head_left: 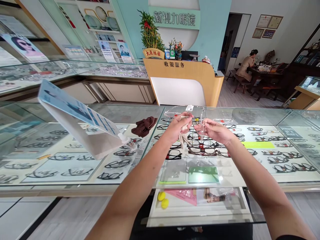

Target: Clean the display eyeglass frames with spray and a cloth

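Above the glass counter, both my hands hold a pair of clear-framed eyeglasses point(202, 115) with a small white tag point(189, 108). My left hand point(176, 128) is closed around a pale cloth point(184, 137) and grips the glasses, the cloth's end hanging below the fingers. The fingers of my right hand point(217, 131) pinch the clear frame on its right side. Exactly where the fingertips meet the frame is hard to make out. Under my hands, several dark-framed eyeglasses point(202, 150) lie in rows inside the display case.
A brown cloth point(144, 126) and a small bottle point(129, 142) sit left of my hands, beside a tilted sign stand point(77, 116). A drawer point(200, 218) with two yellow objects point(163, 203) is below. Beyond stand a cashier desk point(215, 83) and a seated person point(246, 66).
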A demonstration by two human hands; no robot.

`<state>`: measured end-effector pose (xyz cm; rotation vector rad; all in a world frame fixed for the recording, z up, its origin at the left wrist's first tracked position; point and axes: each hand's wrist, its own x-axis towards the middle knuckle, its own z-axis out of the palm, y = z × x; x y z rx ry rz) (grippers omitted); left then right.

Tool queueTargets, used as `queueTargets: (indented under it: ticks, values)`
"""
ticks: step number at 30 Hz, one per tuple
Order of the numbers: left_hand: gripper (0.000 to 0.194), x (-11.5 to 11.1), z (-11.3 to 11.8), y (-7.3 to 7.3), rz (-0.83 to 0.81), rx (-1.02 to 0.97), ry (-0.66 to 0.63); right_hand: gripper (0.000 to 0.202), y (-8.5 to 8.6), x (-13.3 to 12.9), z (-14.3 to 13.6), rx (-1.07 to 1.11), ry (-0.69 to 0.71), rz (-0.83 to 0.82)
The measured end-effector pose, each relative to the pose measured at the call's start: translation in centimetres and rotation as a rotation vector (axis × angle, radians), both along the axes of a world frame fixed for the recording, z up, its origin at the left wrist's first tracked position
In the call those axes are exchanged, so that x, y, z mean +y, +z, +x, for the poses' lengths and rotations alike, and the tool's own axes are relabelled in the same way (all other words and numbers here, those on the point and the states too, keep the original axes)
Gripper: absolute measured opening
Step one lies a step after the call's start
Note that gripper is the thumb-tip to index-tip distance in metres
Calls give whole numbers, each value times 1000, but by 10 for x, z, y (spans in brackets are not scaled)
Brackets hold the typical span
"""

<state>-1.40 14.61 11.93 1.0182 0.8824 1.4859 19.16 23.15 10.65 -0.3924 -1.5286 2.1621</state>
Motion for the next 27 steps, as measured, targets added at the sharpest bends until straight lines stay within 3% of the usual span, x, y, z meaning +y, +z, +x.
queueTargets:
  ticks: [6,13,18,22,27]
  values:
    - [62,3,-2,3,-64,-152,100,40,10,3,6,99,-136,-5]
    - [45,2,-6,9,-153,-304,91,29,12,11,10,249,-317,-34]
    - [30,5,-11,10,-259,-178,114,22,11,17,14,268,-383,-78]
    - [30,11,-24,3,-393,44,339,19,13,26,20,303,-440,-123]
    - [39,14,-33,-7,-379,244,546,17,13,31,25,298,-448,-124]
